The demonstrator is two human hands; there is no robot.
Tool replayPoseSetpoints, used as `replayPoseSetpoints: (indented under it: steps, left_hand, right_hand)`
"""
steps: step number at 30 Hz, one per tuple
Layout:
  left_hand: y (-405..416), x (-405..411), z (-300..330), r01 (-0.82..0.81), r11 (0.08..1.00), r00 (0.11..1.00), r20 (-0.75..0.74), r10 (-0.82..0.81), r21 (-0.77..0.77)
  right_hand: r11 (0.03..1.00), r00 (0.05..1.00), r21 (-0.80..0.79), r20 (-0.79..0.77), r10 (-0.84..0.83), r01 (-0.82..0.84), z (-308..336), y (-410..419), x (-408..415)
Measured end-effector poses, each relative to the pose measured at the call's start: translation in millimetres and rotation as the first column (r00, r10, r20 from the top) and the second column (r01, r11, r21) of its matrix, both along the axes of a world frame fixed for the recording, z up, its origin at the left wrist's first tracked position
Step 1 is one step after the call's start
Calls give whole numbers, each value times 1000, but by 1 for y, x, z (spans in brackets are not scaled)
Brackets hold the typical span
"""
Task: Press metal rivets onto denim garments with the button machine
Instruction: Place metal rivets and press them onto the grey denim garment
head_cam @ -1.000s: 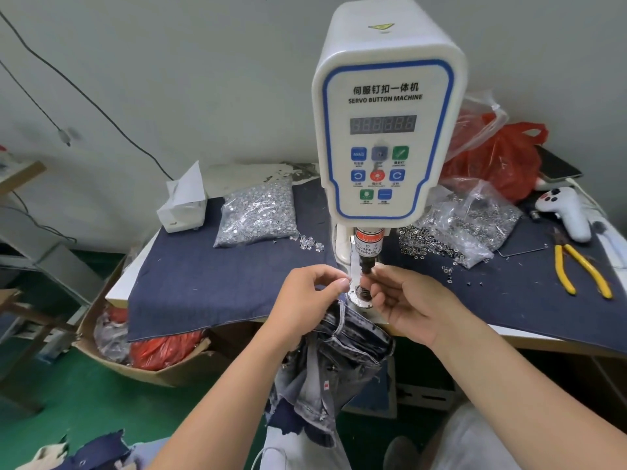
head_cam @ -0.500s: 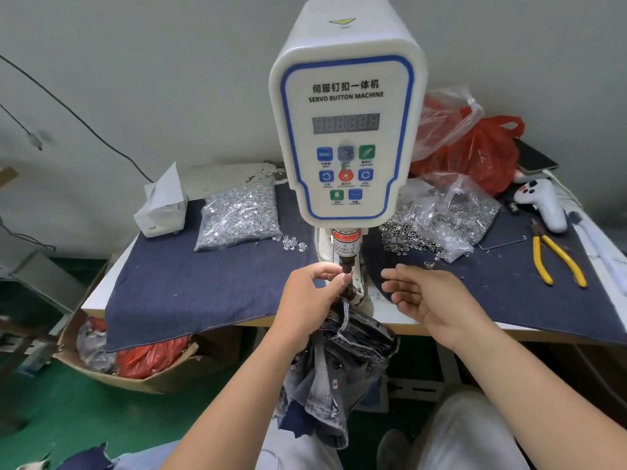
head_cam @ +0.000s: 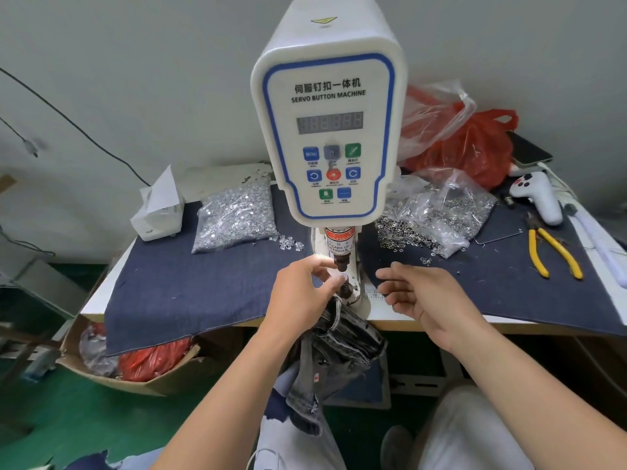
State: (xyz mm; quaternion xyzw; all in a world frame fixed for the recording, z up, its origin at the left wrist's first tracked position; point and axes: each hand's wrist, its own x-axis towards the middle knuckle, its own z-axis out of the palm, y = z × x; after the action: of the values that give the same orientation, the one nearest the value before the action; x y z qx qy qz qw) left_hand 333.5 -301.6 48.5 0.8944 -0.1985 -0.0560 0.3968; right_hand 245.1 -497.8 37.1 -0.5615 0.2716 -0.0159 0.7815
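Observation:
The white servo button machine stands at the middle of the table, its punch raised above the small round lower die. My left hand is just left of the die with its fingers curled, fingertips touching the die's top. It grips the faded denim garment, which hangs below it over the table's front edge. My right hand hovers right of the die, fingers relaxed and holding nothing. Loose rivets spill from a clear bag beyond it.
A dark denim cloth covers the table. On it lie a second bag of silvery parts, a white tissue box, yellow-handled pliers, a white handle-shaped device and a red plastic bag. A cardboard box sits on the floor at left.
My right hand has let go at the die and drawn away to the right, opening. My left hand stays at the die with the garment.

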Motion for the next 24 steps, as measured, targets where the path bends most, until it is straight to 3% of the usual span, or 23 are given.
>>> replayPoseSetpoints:
  steps: [7,9,12,15,17,19,21,22,24]
  left_hand:
    - [15,-1,-7,-18,991,990,-139,-1,-134]
    - [19,-3,-7,-39,984,985,-174,9,-174]
    - [23,-8,-5,-61,954,949,-314,-35,-293]
    - [23,-16,1,-98,903,902,-422,-97,-418]
    - [24,-19,7,-90,895,900,-421,-114,-437]
    - [30,-20,9,-26,926,910,-392,-134,-375]
    - [40,-20,11,168,970,875,-427,-228,-175]
    - [44,-21,11,319,946,816,-489,-307,-61]
    - [50,-23,12,569,821,673,-600,-432,47]
  right_hand:
    - [968,996,-236,-15,83,-84,4,16,-6]
    - [916,990,-378,-21,141,-138,6,20,-8]
    - [713,902,-601,-29,431,-360,3,29,-18]
    - [455,717,-644,-214,664,-614,7,36,-24]
    - [319,617,-665,-273,738,-675,12,31,-25]
    - [388,616,-623,-197,763,-680,20,25,-24]
    - [593,711,-481,-97,696,-646,25,22,-24]
    - [661,741,-406,-63,669,-631,25,22,-23]
    - [694,745,-336,-37,666,-637,26,24,-22]
